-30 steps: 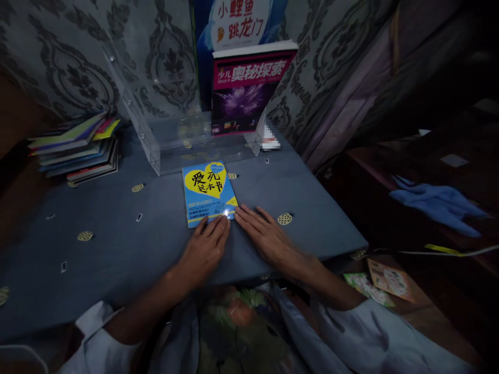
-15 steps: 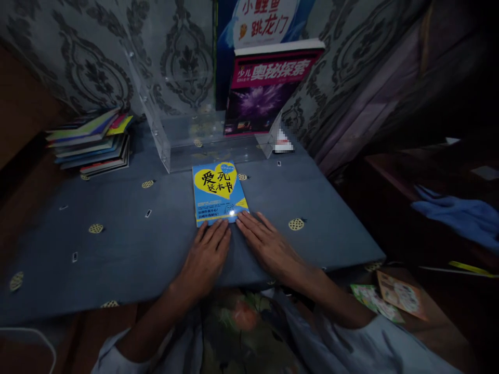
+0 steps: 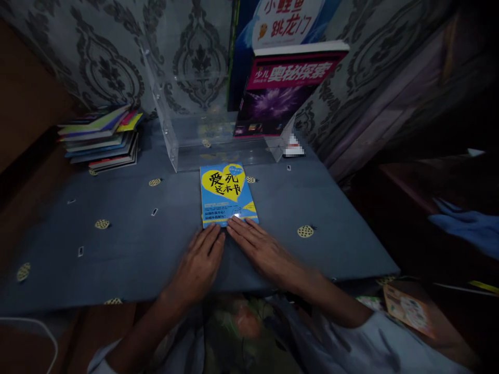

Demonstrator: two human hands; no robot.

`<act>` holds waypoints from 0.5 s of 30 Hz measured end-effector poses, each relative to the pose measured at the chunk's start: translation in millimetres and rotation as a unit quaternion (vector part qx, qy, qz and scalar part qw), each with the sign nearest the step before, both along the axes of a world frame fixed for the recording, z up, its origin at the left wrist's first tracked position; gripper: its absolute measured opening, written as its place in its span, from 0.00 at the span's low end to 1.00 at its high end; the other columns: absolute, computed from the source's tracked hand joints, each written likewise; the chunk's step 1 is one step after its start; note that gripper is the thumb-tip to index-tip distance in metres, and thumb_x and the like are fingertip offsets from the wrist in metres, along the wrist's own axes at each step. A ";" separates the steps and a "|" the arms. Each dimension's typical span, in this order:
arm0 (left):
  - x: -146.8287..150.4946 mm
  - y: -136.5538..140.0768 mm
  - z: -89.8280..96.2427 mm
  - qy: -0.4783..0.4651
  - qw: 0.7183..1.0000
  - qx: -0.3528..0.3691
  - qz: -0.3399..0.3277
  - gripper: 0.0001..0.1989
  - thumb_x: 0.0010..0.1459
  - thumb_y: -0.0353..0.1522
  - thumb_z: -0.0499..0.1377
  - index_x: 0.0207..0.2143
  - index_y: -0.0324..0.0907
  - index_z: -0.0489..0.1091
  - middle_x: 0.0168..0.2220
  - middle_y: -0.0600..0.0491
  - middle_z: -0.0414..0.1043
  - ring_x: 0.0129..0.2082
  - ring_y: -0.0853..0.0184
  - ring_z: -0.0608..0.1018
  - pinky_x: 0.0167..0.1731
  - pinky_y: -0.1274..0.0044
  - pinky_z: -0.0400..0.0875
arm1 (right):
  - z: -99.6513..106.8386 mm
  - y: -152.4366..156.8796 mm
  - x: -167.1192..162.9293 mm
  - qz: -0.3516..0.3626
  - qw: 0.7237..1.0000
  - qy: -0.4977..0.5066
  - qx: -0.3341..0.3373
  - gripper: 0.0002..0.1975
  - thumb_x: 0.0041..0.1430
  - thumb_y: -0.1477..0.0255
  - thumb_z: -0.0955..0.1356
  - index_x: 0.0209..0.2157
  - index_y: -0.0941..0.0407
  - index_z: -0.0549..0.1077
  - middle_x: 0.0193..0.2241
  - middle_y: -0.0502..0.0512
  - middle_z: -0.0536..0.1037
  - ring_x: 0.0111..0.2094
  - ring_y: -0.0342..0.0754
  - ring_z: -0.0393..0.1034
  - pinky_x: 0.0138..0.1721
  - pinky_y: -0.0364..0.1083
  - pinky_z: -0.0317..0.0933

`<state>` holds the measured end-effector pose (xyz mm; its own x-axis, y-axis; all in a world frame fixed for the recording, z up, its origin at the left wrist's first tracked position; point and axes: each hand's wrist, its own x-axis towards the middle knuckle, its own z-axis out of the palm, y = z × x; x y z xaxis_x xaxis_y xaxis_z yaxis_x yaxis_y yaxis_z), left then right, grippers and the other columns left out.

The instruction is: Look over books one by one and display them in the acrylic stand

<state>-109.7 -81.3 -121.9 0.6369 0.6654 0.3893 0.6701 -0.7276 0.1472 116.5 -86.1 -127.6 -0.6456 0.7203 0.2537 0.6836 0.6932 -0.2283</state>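
A small blue book (image 3: pixel 227 193) with a yellow heart on its cover lies flat on the blue tablecloth (image 3: pixel 132 234). My left hand (image 3: pixel 202 259) rests flat at its near left edge, fingers stretched out and fingertips at the lower border. Across the book's near right edge lie the fingertips of my right hand (image 3: pixel 261 249), its fingers also straight and close together. Neither hand grips anything. Just beyond the book stands a clear acrylic rack (image 3: pixel 171 140), with a magenta and purple book (image 3: pixel 283 93) leaning in its right side.
Behind the magenta book rises a tall blue book (image 3: pixel 283 23). A stack of books (image 3: pixel 101 140) sits at the table's back left. Past the table's right edge are a blue cloth (image 3: pixel 468 223) and an orange booklet (image 3: pixel 409 310). A white cable (image 3: pixel 42 332) hangs at lower left.
The view has shifted, so the table and its things appear slightly further right. My hands have slid a little left relative to the book, which still lies flat.
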 end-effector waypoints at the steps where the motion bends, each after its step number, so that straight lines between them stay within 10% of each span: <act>1: -1.8 0.1 -0.4 -0.003 1.000 0.001 0.005 0.20 0.65 0.24 0.48 0.57 0.37 0.68 0.59 0.41 0.71 0.61 0.57 0.72 0.61 0.60 0.69 | 1.0 1.5 -0.8 0.006 1.000 -0.003 0.000 0.35 0.63 0.85 0.58 0.71 0.60 0.48 0.68 0.67 0.59 0.70 0.54 0.48 0.67 0.61 0.55; 15: -15.1 11.2 4.4 -0.034 0.999 -0.025 0.026 0.17 0.67 0.25 0.49 0.55 0.36 0.69 0.56 0.41 0.73 0.58 0.58 0.75 0.57 0.65 0.74 | 12.6 39.4 -17.8 0.083 0.994 -0.013 -0.069 0.34 0.66 0.82 0.58 0.71 0.56 0.45 0.69 0.63 0.56 0.71 0.51 0.44 0.70 0.60 0.46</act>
